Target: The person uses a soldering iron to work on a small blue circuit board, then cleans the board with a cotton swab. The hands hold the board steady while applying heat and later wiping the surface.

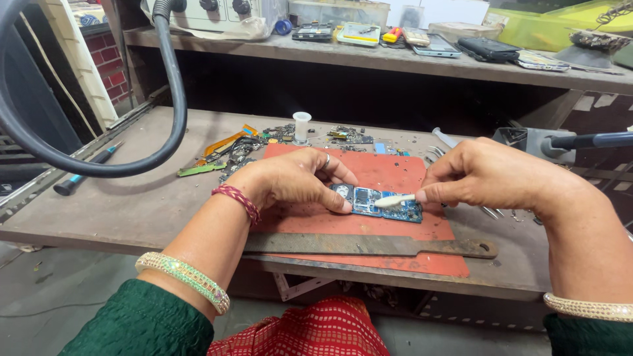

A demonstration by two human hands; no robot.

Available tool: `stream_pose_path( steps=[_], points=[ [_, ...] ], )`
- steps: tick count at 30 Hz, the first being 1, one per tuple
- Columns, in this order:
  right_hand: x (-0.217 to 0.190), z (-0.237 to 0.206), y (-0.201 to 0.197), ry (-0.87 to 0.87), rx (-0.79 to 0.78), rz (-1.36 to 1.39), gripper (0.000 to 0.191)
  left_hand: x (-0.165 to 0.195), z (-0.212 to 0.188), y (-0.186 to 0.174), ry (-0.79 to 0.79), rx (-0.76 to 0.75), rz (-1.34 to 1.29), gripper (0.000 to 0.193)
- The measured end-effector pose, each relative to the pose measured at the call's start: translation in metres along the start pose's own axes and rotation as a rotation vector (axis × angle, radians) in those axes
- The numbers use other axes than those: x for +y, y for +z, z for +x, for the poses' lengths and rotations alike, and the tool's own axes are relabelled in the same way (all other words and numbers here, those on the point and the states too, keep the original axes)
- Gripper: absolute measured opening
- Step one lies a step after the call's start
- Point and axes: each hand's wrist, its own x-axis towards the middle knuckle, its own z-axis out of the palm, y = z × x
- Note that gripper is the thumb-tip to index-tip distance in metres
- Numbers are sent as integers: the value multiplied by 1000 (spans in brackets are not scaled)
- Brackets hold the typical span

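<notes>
**Two hands at a circuit board on a red mat**

Head view, looking down on a worn brown workbench (pixel 132 211). A blue circuit board (pixel 379 203) lies flat near the middle of a red mat (pixel 395 173). The left hand (pixel 293 179), a ring on one finger, is curled over the board's left end with its fingertips pressing down on it — holding, not lifting. The right hand (pixel 484 175) is closed in a pinch on the handle of a small white brush (pixel 394 200), whose tip rests on the board's upper face, about mid-length.

A long rusty metal file (pixel 369 245) lies across the mat's near edge, just below the board and apart from it. Behind the left hand sit a heap of small electronic scraps (pixel 244 151) with orange flex strips, and a small white bottle (pixel 302 126) standing upright. A black flexible hose (pixel 175 92) arcs over the bench's left side; a screwdriver with a blue handle (pixel 82 175) lies beneath it. The rear shelf (pixel 409 62) carries several phones.
</notes>
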Motion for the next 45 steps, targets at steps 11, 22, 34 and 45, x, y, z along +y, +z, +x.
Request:
stream_pose_path(
  steps=[11, 22, 34, 45],
  points=[
    [12, 5, 2, -57, 21, 78, 27, 0, 3, -1, -5, -10, 20, 44],
    [11, 5, 4, -34, 20, 95, 27, 5, -2, 1, -34, 9, 13, 44],
    [7, 0, 4, 43, 14, 55, 28, 1, 1, -1, -18, -2, 9, 45],
    [19, 7, 5, 64, 59, -21, 27, -2, 1, -1, -7, 0, 13, 44]
  ],
)
